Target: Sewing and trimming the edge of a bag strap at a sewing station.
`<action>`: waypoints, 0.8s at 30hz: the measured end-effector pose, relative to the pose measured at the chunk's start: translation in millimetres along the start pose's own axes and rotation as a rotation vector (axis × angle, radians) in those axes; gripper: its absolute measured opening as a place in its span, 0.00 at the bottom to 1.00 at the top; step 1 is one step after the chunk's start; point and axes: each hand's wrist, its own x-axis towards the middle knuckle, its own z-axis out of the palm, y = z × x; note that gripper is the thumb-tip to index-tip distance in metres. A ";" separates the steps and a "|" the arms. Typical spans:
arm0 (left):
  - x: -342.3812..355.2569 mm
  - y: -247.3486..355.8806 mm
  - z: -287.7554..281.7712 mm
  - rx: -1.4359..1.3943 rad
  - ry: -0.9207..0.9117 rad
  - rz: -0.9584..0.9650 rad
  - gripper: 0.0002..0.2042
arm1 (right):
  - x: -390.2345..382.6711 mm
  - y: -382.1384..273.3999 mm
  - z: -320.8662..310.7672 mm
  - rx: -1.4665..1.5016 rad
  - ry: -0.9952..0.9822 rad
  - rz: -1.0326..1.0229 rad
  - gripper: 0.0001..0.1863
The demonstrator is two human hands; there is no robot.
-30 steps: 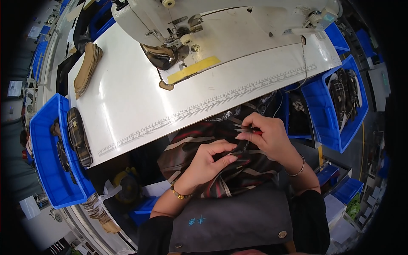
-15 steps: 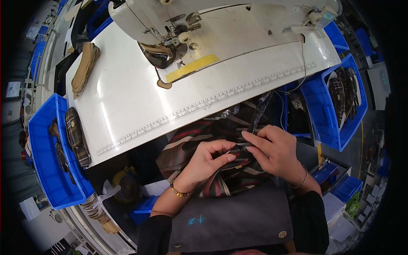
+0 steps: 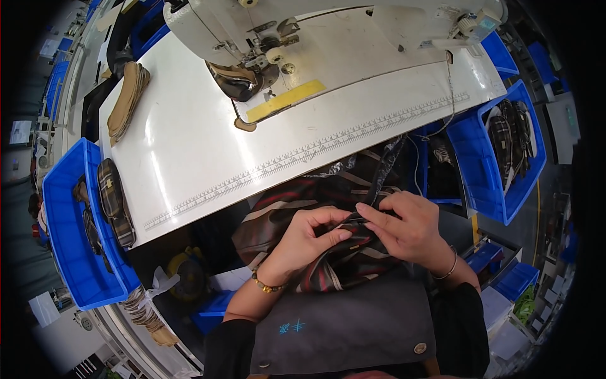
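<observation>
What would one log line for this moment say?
left hand: pinching striped fabric piece | right hand: pinching same piece | place: lap, below white table | sewing machine: untouched

Bright overhead light falls on the white surface (image 3: 189, 145), leaving soft glare left of the sewing machine (image 3: 328, 25). Below the surface's near edge it turns dim and shadowed. Fisheye bending curves that edge; black vignette rings the picture. Focus is sharp centrally.
</observation>
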 end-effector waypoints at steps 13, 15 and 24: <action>0.3 9.4 1.8 -0.024 -0.031 0.022 0.12 | -13.6 8.8 17.9 -0.039 0.189 -0.164 0.21; -0.1 9.8 3.5 -0.019 -0.024 0.014 0.12 | -14.3 10.2 16.9 -0.063 0.199 -0.198 0.21; -2.4 15.5 7.8 0.191 0.053 0.048 0.10 | -12.6 10.3 8.1 -0.178 0.130 -0.301 0.22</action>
